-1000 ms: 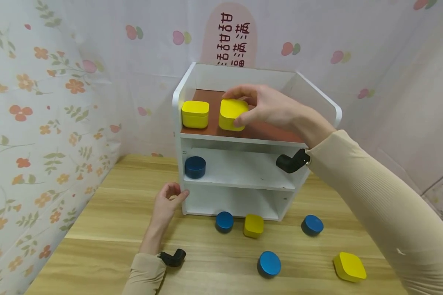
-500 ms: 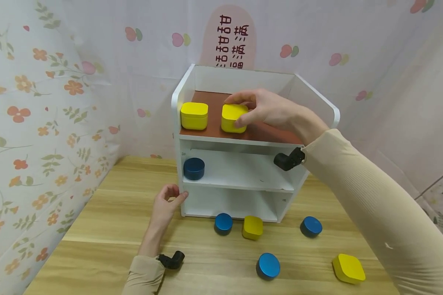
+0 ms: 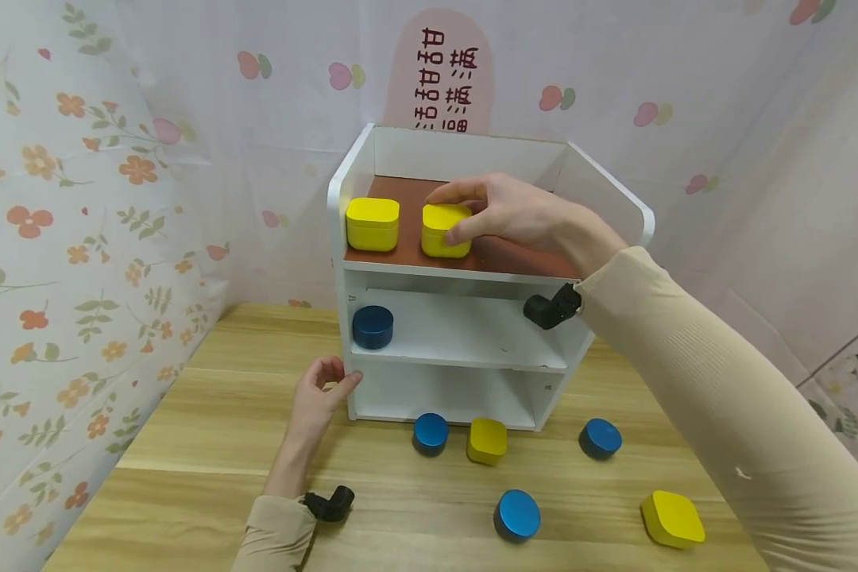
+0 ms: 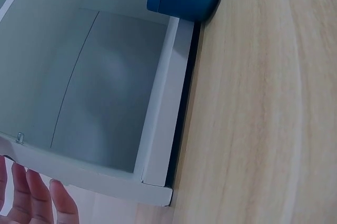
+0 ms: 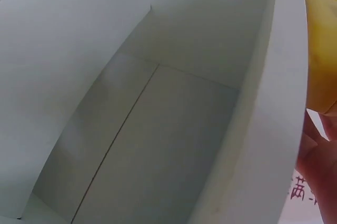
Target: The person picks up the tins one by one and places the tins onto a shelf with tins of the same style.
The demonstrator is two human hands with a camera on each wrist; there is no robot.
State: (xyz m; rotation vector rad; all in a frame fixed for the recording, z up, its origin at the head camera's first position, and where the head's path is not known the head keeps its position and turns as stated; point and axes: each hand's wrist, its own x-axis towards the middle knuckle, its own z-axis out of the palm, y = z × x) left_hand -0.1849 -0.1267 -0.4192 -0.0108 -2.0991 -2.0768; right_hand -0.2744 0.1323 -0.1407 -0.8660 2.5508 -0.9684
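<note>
The right hand pinches one yellow box with its thumb and fingers, spread just as wide as the box. This box is near the front of the brown top of the white shelf unit; it seems to rest there. The left hand has loose fingers touching the unit's side. I think this is the putting-down step, and the next move calls for a gentle let-go.

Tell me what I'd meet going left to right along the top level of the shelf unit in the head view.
Left side panel → free-standing yellow container → gripped yellow container → right hand, reaching round it from the right → right side panel.
</note>
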